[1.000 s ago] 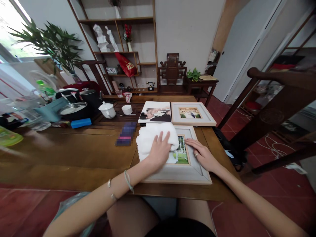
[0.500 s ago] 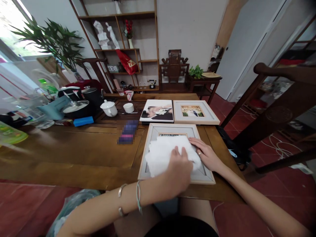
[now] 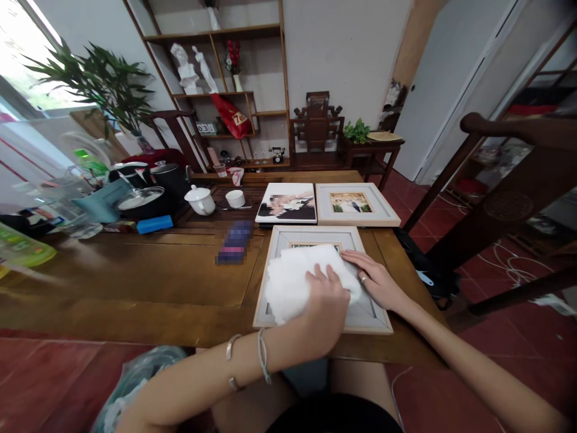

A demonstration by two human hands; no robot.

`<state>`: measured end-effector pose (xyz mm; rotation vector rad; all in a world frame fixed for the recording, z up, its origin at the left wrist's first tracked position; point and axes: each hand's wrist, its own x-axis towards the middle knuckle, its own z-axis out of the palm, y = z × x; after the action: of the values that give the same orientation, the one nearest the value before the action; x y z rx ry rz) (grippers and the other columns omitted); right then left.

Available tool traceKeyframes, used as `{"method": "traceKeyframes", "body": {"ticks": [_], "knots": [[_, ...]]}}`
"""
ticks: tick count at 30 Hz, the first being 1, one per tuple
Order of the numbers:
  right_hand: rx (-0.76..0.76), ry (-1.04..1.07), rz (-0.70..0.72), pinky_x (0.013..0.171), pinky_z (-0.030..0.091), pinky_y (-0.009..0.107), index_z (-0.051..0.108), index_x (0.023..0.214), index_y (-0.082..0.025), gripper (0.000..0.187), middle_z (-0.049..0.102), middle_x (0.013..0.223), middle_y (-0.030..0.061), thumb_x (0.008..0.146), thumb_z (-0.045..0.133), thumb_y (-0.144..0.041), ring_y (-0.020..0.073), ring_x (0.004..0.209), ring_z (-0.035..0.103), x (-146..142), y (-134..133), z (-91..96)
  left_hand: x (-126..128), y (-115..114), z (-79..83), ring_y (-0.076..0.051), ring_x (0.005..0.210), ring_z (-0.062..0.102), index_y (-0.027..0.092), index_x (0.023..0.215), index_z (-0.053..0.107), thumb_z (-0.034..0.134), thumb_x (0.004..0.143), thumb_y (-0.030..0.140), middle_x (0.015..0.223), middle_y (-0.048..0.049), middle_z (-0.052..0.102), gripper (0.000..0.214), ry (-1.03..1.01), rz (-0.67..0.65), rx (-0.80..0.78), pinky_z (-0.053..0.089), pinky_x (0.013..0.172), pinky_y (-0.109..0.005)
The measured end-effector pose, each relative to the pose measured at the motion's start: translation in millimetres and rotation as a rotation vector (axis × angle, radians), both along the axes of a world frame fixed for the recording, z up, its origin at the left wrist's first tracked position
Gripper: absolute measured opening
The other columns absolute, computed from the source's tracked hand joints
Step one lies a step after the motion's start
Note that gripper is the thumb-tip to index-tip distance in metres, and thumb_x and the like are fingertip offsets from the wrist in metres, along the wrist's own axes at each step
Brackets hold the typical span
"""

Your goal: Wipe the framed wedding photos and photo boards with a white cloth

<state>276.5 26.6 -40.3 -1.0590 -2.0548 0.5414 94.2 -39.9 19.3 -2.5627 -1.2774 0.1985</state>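
Note:
A picture frame point(image 3: 262, 300) with a pale wood border and a grey-white inner mount lies flat in front of me. Spread over most of it is a white tissue point(image 3: 291, 282), hiding all but the top strip of the small photo inside. My left hand point(image 3: 327, 307), with bracelets on its wrist, presses down on the tissue with bent fingers closed on it. Stretched flat along the frame's right side, my right hand point(image 3: 376, 279) has its fingertips at the tissue's edge and wears a ring.
Behind the frame lie a photo panel point(image 3: 288, 203) and another framed photo point(image 3: 378, 210). A blurred purple item point(image 3: 234, 242) is on the wooden table point(image 3: 180, 276). Farther left stand a white lidded cup point(image 3: 199, 200), a white bowl point(image 3: 235, 198), a blue block point(image 3: 154, 224) and pots.
My left hand and the tissue have shifted slightly left and away from me over the frame, uncovering a bit more at the photo's right. My right hand stays nearly in place.

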Motion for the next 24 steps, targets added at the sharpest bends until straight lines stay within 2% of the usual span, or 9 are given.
{"method": "traceKeyframes", "body": {"ticks": [3, 6, 10, 12, 14, 16, 19, 22, 24], "knots": [[-0.004, 0.008, -0.006, 0.109, 0.037, 0.053, 0.06, 0.124, -0.026, 0.052, 0.059, 0.131, 0.0059, 0.078, 0.041, -0.008, 0.0237, 0.126, 0.051, 0, 1, 0.0, 8, -5, -6.5, -0.044, 0.117, 0.051, 0.012, 0.113, 0.066, 0.057, 0.082, 0.029, 0.133, -0.0229, 0.052, 0.036, -0.049, -0.059, 0.047, 0.04, 0.091, -0.056], [-0.009, 0.011, -0.003, 0.11, 0.036, 0.052, 0.06, 0.123, -0.027, 0.052, 0.059, 0.131, 0.005, 0.078, 0.041, -0.008, 0.0231, 0.126, 0.051, 1, 1, 0.6, 21, -30, 1.3, -0.044, 0.116, 0.052, 0.012, 0.107, 0.069, 0.059, 0.082, 0.032, 0.131, -0.0243, 0.054, 0.034, -0.07, -0.174, -0.026, 0.038, 0.093, -0.058], [0.002, 0.0, 0.019, 0.109, 0.037, 0.053, 0.059, 0.125, -0.028, 0.053, 0.059, 0.132, 0.0041, 0.079, 0.041, -0.009, 0.0239, 0.127, 0.05, 2, 1, 0.7, 14, -53, 34.0, -0.038, 0.104, 0.061, 0.014, 0.094, 0.072, 0.059, 0.083, 0.029, 0.121, -0.022, 0.061, 0.023, -0.086, -0.398, -0.314, 0.049, 0.078, -0.047], [0.005, -0.012, 0.006, 0.109, 0.037, 0.053, 0.058, 0.126, -0.027, 0.054, 0.058, 0.132, 0.0044, 0.078, 0.041, -0.008, 0.024, 0.127, 0.05, 2, 0, 0.3, -7, -48, 52.9, -0.028, 0.089, 0.065, 0.017, 0.086, 0.071, 0.06, 0.082, 0.026, 0.107, -0.0138, 0.068, 0.015, -0.154, -0.499, -0.459, 0.05, 0.069, -0.036], [0.007, -0.018, 0.001, 0.109, 0.037, 0.053, 0.058, 0.126, -0.026, 0.055, 0.059, 0.132, 0.0049, 0.078, 0.041, -0.007, 0.024, 0.127, 0.05, 1, 0, 0.1, -36, -35, 70.5, -0.019, 0.075, 0.064, 0.019, 0.079, 0.068, 0.058, 0.079, 0.017, 0.088, -0.0047, 0.07, 0.01, -0.271, -0.485, -0.509, 0.05, 0.067, -0.031], [0.016, -0.011, 0.008, 0.108, 0.038, 0.053, 0.059, 0.125, -0.025, 0.054, 0.059, 0.131, 0.0057, 0.078, 0.041, -0.007, 0.0244, 0.126, 0.05, 1, -1, 0.2, -67, -17, 85.9, -0.015, 0.071, 0.063, 0.02, 0.076, 0.068, 0.051, 0.077, 0.007, 0.08, -0.0007, 0.07, 0.021, -0.427, -0.292, -0.414, 0.05, 0.067, -0.024], [0.023, 0.0, 0.012, 0.108, 0.037, 0.054, 0.059, 0.126, -0.025, 0.053, 0.059, 0.131, 0.0055, 0.078, 0.04, -0.008, 0.0247, 0.126, 0.051, 0, -1, 0.9, -104, 9, 100.6, -0.019, 0.088, 0.065, 0.017, 0.087, 0.069, 0.045, 0.075, 0.003, 0.103, -0.005, 0.07, 0.03, -0.522, -0.056, -0.028, 0.051, 0.078, -0.027], [0.014, -0.003, 0.005, 0.109, 0.037, 0.055, 0.058, 0.126, -0.025, 0.054, 0.059, 0.132, 0.0054, 0.079, 0.04, -0.008, 0.0249, 0.126, 0.05, -1, -1, 1.5, -123, 24, 98.3, -0.027, 0.118, 0.054, 0.013, 0.1, 0.067, 0.043, 0.072, -0.001, 0.135, -0.0103, 0.054, 0.039, -0.432, -0.045, 0.263, 0.047, 0.097, -0.037], [0.013, -0.011, 0.004, 0.108, 0.037, 0.055, 0.058, 0.126, -0.024, 0.053, 0.059, 0.132, 0.0063, 0.079, 0.04, -0.009, 0.0251, 0.126, 0.05, 0, -1, 1.8, -125, 28, 86.9, -0.03, 0.127, 0.047, 0.011, 0.087, 0.069, 0.044, 0.069, -0.004, 0.142, -0.0117, 0.046, 0.034, -0.319, -0.077, 0.248, 0.045, 0.101, -0.041]]}}
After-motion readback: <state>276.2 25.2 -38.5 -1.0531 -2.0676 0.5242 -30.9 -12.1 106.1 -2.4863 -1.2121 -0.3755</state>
